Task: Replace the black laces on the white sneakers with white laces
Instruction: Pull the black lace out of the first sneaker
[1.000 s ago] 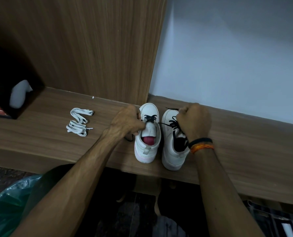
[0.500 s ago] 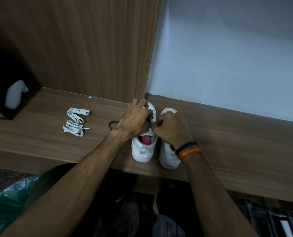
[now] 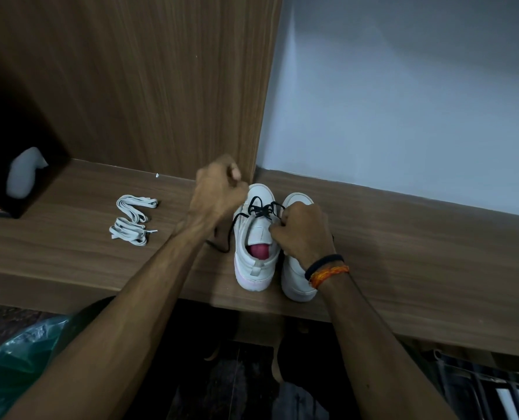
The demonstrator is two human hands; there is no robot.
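Observation:
Two white sneakers stand side by side on the wooden shelf (image 3: 403, 253), toes toward the wall. The left sneaker (image 3: 253, 256) has a pink insole and a black lace (image 3: 262, 207) crossing its upper eyelets, with a loose end trailing left onto the shelf. My left hand (image 3: 217, 197) is fisted beside the sneaker's toe and grips the lace. My right hand (image 3: 302, 234) pinches the lace at the tongue's right side and covers much of the right sneaker (image 3: 297, 283). A bundle of white laces (image 3: 132, 219) lies to the left.
A vertical wooden panel (image 3: 161, 86) rises behind the shelf, meeting a pale wall (image 3: 403, 101). A dark box with a white object (image 3: 24, 171) sits at far left. A green plastic bag (image 3: 12, 359) lies below the shelf edge.
My hands have drawn apart from the tight huddle over the left sneaker. The left hand has risen toward the panel, and the black lace crossings are in view again.

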